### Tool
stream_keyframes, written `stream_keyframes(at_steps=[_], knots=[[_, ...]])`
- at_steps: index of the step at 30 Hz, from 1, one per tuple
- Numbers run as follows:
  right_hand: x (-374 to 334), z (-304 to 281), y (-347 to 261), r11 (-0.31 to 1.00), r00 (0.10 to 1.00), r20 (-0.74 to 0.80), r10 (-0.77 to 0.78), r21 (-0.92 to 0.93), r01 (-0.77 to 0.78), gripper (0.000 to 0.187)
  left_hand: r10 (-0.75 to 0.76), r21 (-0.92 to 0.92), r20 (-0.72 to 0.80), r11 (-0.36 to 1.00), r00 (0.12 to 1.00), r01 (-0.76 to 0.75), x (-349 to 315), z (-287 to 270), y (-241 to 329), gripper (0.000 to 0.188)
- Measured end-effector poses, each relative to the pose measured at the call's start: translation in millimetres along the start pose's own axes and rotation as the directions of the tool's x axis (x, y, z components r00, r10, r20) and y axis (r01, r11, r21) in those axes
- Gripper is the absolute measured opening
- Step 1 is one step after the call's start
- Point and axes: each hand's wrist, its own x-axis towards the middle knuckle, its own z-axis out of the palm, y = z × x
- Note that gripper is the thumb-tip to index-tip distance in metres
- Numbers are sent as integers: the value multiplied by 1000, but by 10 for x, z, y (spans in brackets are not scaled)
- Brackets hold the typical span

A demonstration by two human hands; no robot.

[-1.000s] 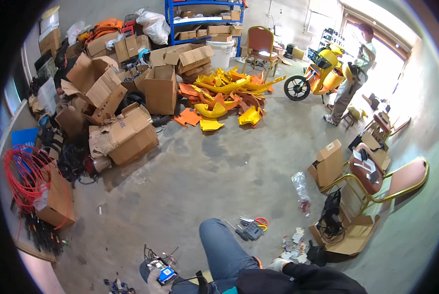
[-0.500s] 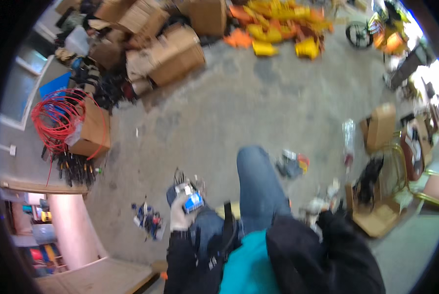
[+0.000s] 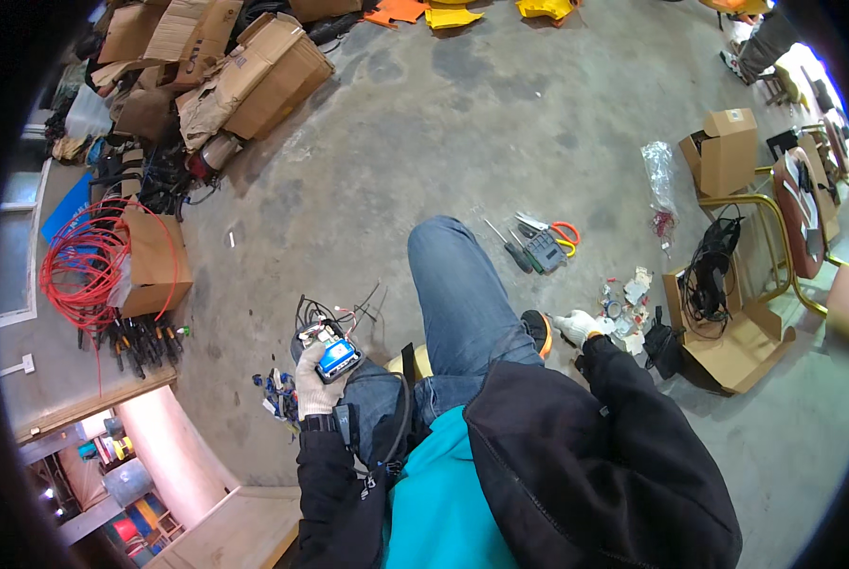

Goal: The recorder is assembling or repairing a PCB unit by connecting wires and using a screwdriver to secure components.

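My left hand (image 3: 312, 387), in a pale work glove, is wrapped round a small blue-and-black boxy device (image 3: 338, 357) beside my left knee. Thin dark and light wires (image 3: 348, 311) spread out past its far end. My right hand (image 3: 576, 326), gloved in white, is low at the right, just beyond my shoe (image 3: 538, 332). Its fingers look drawn together; anything between them is too small to make out. Close to its right lie small pale scraps and a roll (image 3: 623, 308) on the floor.
Orange-and-yellow handled scissors (image 3: 565, 235), a dark grey case (image 3: 545, 251) and screwdrivers (image 3: 511, 251) lie ahead. An open carton (image 3: 742, 351) with black cables is at right, near a gold-framed chair (image 3: 775, 237). Red cable coils (image 3: 83, 266) and cartons (image 3: 277, 81) are left. Blue-black bits (image 3: 277, 394) lie near my left sleeve.
The view has shifted and sharpened. My right hand, hidden before, now shows outstretched to the right near the scraps. My left hand still holds the blue-and-black device.
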Motion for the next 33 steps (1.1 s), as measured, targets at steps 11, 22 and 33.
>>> stream_keyframes(at_steps=[11, 22, 33], knots=[[228, 212, 225, 930, 929, -85, -360, -117, 350, 44, 15, 3, -23, 1000, 1000, -15, -172, 236, 45, 34], [549, 189, 393, 870, 901, 144, -410, -235, 433, 43, 87, 15, 109, 996, 990, -89, -181, 42, 34, 39], [547, -131, 171, 869, 882, -64, -468, -213, 446, 42, -22, -100, 133, 994, 991, 36, 269, -149, -125, 38]])
